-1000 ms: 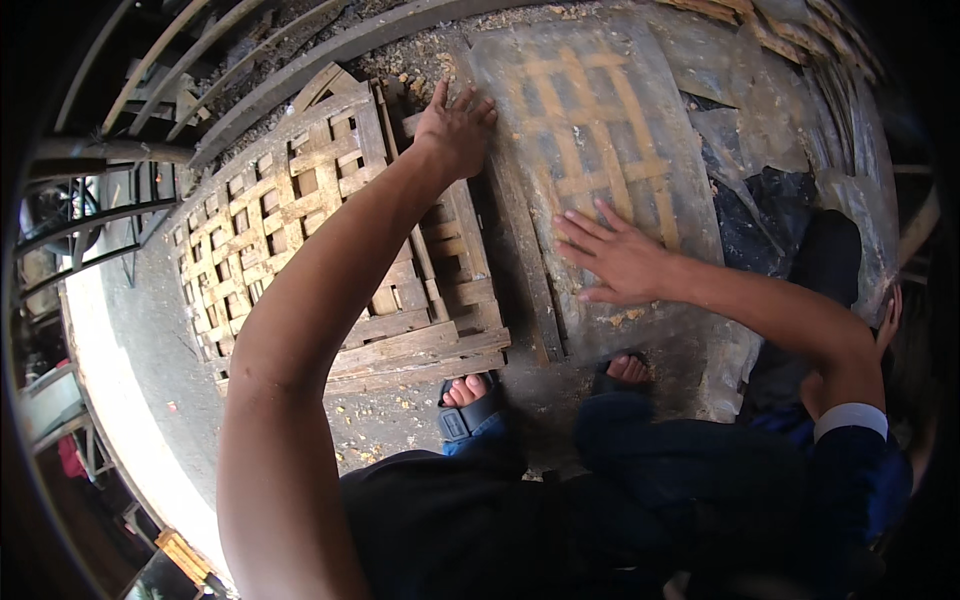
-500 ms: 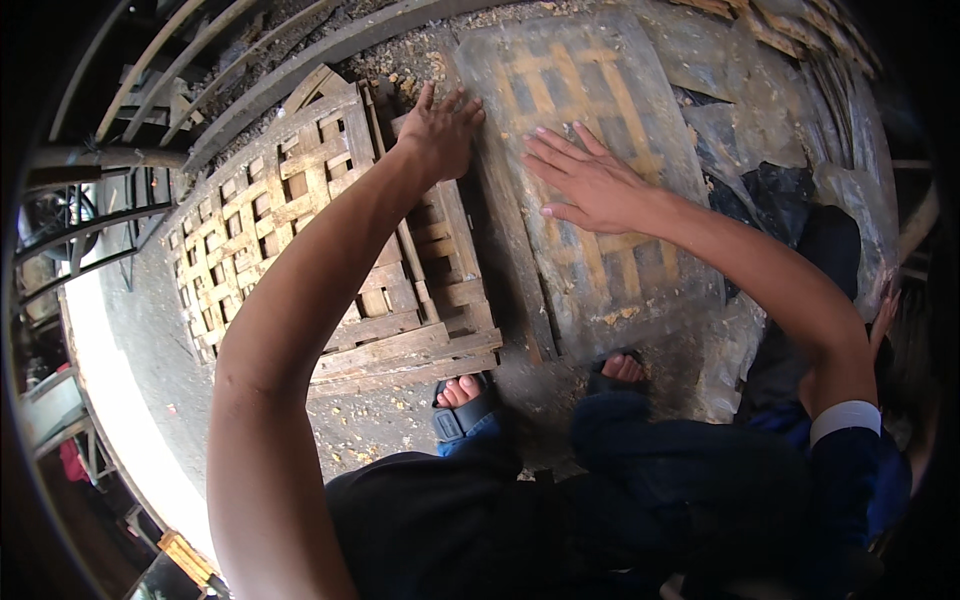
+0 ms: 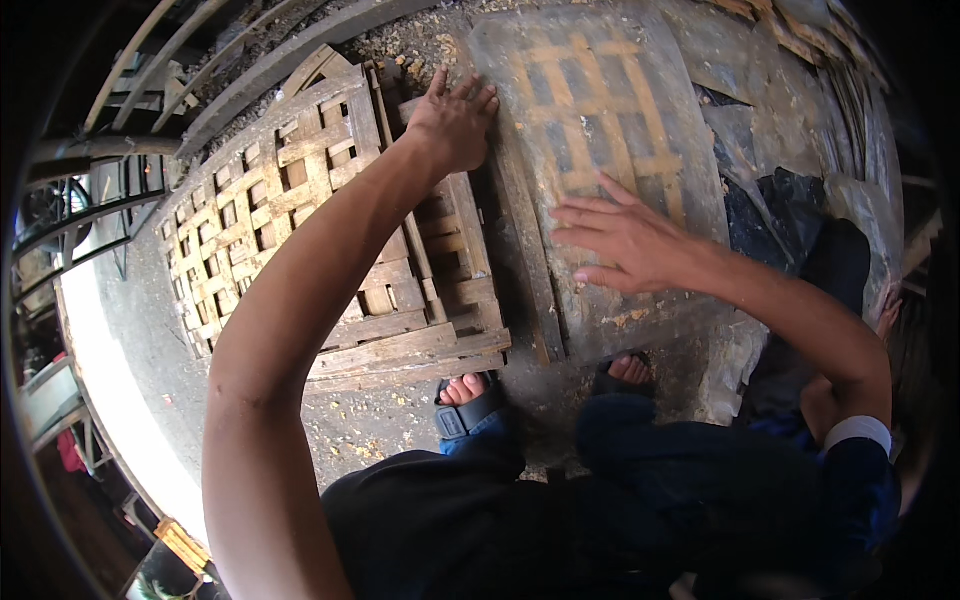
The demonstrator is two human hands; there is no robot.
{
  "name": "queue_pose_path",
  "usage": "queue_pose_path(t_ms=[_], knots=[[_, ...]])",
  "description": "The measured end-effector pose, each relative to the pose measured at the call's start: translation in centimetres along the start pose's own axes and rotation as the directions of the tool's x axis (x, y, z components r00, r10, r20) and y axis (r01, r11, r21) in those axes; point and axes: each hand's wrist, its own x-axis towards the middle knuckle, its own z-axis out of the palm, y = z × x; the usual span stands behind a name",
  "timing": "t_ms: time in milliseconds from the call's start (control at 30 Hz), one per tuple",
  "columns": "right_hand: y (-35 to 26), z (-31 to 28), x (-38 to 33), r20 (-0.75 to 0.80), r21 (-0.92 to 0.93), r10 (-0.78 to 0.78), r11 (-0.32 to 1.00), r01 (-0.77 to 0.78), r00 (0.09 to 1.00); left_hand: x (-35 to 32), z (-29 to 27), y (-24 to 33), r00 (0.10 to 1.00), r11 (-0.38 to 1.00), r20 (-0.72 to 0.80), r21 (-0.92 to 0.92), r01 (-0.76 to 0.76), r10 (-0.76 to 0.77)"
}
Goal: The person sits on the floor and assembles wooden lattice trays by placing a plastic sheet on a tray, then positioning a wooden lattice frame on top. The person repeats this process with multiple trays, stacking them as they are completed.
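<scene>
A grey plastic sheet point(image 3: 690, 110) lies stretched over a wooden lattice frame point(image 3: 590, 110) on the ground. My right hand point(image 3: 625, 240) presses flat on the sheet, fingers spread, near its lower left part. My left hand point(image 3: 455, 120) rests flat at the sheet's left edge, on the top of a second, bare wooden slatted frame point(image 3: 290, 220). Neither hand holds anything.
My sandalled feet point(image 3: 470, 400) stand just below the frames on gravelly concrete point(image 3: 150, 330). Dark crumpled plastic point(image 3: 770, 210) lies to the right of the covered frame. Wooden strips and a metal railing point(image 3: 90, 190) run along the top and left.
My right hand has slid over the sheet, up to its middle and then back down toward the lower left. My left hand stayed at the sheet's top left edge.
</scene>
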Motion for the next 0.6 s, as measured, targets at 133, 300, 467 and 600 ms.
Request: queue_pose_path(t_ms=[133, 300, 467, 600], knots=[[6.7, -1.7, 7.0, -0.154, -0.252, 0.165, 0.947, -0.200, 0.974, 0.0, -0.5, -0.3, 1.000, 1.000, -0.018, 0.007, -0.012, 0.013], [7.6, -1.1, 9.6, 0.053, -0.361, 0.209, 0.916, -0.176, 0.976, 0.1, -0.5, -0.5, 0.999, 1.000, -0.023, -0.005, -0.021, 0.021], [0.2, 1.9, 1.8, 0.259, -0.147, 0.039, 0.989, -0.001, 0.965, 0.2, 0.2, -0.3, 1.000, 0.999, -0.014, 0.033, -0.001, 0.001], [-1.7, 1.2, -1.2, 0.331, 0.040, -0.033, 0.999, 0.021, 0.943, 0.3, 0.6, -0.1, 1.000, 0.999, -0.025, 0.036, -0.005, 0.006]])
